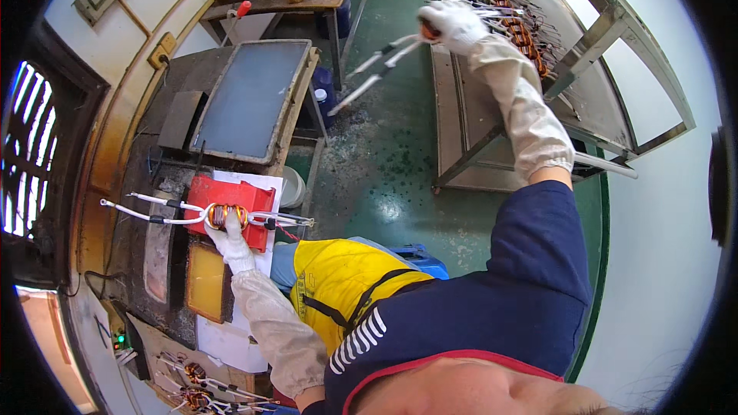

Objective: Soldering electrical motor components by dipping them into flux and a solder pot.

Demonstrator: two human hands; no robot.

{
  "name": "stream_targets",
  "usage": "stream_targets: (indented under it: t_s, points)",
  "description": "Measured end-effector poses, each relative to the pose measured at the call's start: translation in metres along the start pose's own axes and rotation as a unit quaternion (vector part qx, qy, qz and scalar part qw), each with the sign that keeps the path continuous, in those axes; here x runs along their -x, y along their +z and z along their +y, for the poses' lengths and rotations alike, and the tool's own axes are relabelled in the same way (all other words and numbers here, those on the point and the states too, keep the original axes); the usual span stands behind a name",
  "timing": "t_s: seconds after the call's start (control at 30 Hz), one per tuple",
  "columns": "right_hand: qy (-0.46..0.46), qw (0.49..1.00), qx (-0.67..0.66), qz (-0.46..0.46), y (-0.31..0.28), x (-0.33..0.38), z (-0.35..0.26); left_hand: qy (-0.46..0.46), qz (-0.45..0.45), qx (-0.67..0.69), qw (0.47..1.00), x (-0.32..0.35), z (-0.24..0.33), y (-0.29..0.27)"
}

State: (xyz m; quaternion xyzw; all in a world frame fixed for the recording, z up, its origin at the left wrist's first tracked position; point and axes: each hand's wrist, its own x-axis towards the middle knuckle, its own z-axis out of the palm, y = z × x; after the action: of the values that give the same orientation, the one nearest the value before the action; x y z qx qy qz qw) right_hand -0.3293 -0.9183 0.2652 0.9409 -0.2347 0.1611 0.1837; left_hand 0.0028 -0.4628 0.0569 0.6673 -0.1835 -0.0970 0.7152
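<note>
Nearest the lens, a navy-sleeved shoulder and a yellow apron [342, 277] fill the lower middle of the view, with both forearms in pale mesh sleeve covers reaching away from them. Ahead on the left lies a dark, stained workbench [165, 146] carrying a large grey framed panel [254, 96], tilted slightly, and nearer to the person a red block [231, 196] resting on white paper. On the right a long metal rack [477, 107] stands on the green floor [384, 161], its far end crowded with copper-wound coils [515, 23] and their white-sleeved leads.

An amber slab [206, 280] sits on the bench just below the red block. The left hand [227, 242], in a white glove, rests its fingers on a small ring coil [224, 217] lying on the red block, its white leads splayed out to both sides. The right hand [452, 24], also gloved, is raised over the rack and closed around a second coil [428, 31], whose long white leads [373, 69] hang down toward the floor. More coils [196, 384] lie at the bench's near left corner.
</note>
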Motion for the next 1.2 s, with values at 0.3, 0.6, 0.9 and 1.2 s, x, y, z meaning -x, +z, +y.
stream_targets:
  t_s: [0.3,0.6,0.9,1.2]
  points:
    - [0.214,0.927,0.170,-0.258,-0.007,0.122,0.125,0.019,-0.016,0.019,1.000,0.000,0.000,0.000]
    - [0.524,0.817,0.088,-0.225,0.081,0.164,0.186,-0.018,0.008,-0.010,1.000,-0.002,-0.003,-0.002]
    - [0.628,0.764,0.025,-0.145,0.134,0.196,0.207,0.007,0.002,0.011,1.000,-0.004,-0.012,-0.006]
    - [0.751,0.658,-0.058,0.005,0.100,0.160,0.169,0.016,-0.016,0.004,1.000,-0.003,-0.011,-0.008]
